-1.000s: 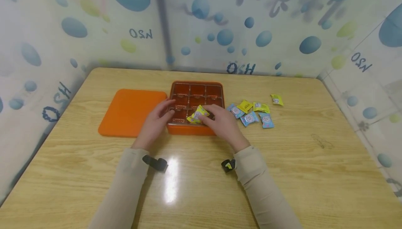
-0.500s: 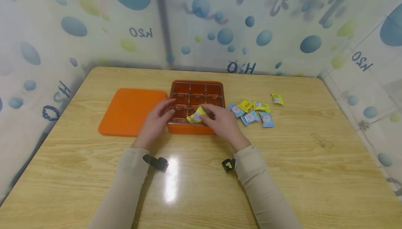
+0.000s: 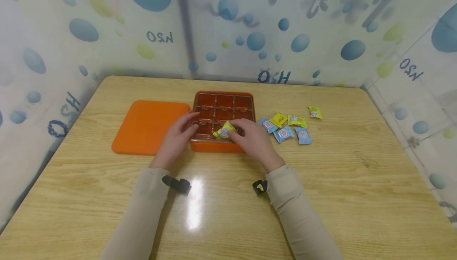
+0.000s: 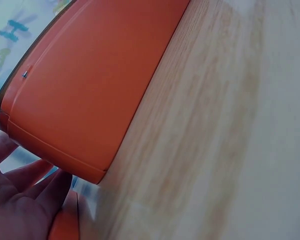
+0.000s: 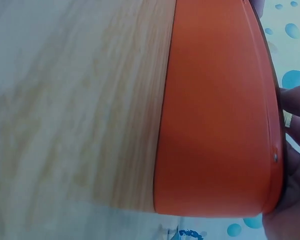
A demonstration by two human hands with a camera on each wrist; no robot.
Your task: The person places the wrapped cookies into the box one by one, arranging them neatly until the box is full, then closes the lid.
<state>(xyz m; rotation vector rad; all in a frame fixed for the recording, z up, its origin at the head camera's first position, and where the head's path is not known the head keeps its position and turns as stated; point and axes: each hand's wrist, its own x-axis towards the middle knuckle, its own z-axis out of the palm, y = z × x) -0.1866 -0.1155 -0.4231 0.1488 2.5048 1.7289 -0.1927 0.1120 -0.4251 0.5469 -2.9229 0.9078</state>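
Observation:
My right hand (image 3: 254, 139) pinches a small yellow wrapped candy (image 3: 223, 131) between thumb and forefinger. The candy is tilted over the front middle part of an orange box (image 3: 217, 146) with a clear divided insert. Only a sliver of the yellow wrapper (image 5: 287, 119) peeks between the fingers in the right wrist view. At the box's left side, my left hand (image 3: 175, 137) holds its edge, thumb and forefinger at the rim. Its other fingers (image 4: 57, 192) lie against the outer wall near the lower corner in the left wrist view.
A flat orange lid (image 3: 150, 127) lies on the wooden table (image 3: 228, 212), left of the box. To the right are several blue (image 3: 284, 134) and yellow (image 3: 297, 121) wrapped candies, with one yellow candy (image 3: 315, 112) farther off. A patterned wall (image 3: 228, 34) rises behind the table.
The yellow candy has shifted and turned very slightly in my right fingers. Both hands, the box and the lid stay where they were.

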